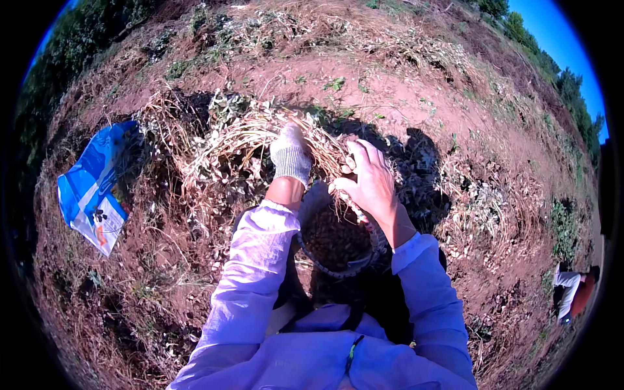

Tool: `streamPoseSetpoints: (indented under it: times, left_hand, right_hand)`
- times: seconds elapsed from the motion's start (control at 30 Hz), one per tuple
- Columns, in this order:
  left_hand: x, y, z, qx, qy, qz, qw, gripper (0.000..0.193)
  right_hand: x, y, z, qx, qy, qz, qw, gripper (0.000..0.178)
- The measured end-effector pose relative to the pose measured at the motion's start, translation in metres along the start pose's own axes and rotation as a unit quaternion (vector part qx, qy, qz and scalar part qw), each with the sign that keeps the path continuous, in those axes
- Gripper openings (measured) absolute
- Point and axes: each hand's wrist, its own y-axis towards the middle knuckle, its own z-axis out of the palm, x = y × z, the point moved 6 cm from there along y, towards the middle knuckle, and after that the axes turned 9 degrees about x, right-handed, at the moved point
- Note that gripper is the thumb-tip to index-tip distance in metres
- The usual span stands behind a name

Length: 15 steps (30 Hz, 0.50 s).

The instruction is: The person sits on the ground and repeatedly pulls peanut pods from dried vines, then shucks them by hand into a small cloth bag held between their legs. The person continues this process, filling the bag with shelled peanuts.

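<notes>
Presently, my gloved left hand (290, 156) is clasped around a bundle of dry stalks (250, 134); my bare right hand (372, 179) grasps peanuts (350, 166) at its right end. Bundle located at the far side of the bucket (377, 243). Blue bag (97, 179) at left.

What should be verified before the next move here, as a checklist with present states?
1. Left hand closed on the dried stems: ok.
2. Right hand gripping the pale pods: cannot tell; it is at them, but its hold is partly hidden.
3. Both hands gloved: not ok; the right is bare.
4. Bucket open, close by the right hand: ok.
5. Room left inside: cannot tell; the contents lie in shadow.
6. Blue-and-white bag apart from both hands: ok.
</notes>
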Motion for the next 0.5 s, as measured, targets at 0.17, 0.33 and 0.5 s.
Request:
streamPoseSetpoints:
  times: [0.17, 0.33, 0.5]
  left_hand:
    - [-0.135, -0.074, -0.026, -0.050, -0.618, -0.306, 0.722, 0.008]
    - [-0.115, -0.057, -0.027, 0.050, -0.612, -0.226, 0.756, 0.016]
    - [-0.157, -0.067, -0.036, 0.110, -0.683, -0.156, 0.705, 0.026]
  right_hand:
    - [-0.049, -0.012, 0.009, 0.057, 0.052, 0.050, 0.996, 0.053]
    - [-0.025, -0.008, 0.006, -0.006, 0.025, -0.026, 0.999, 0.040]
    - [-0.016, -0.007, 0.015, -0.003, -0.051, -0.012, 0.999, 0.043]
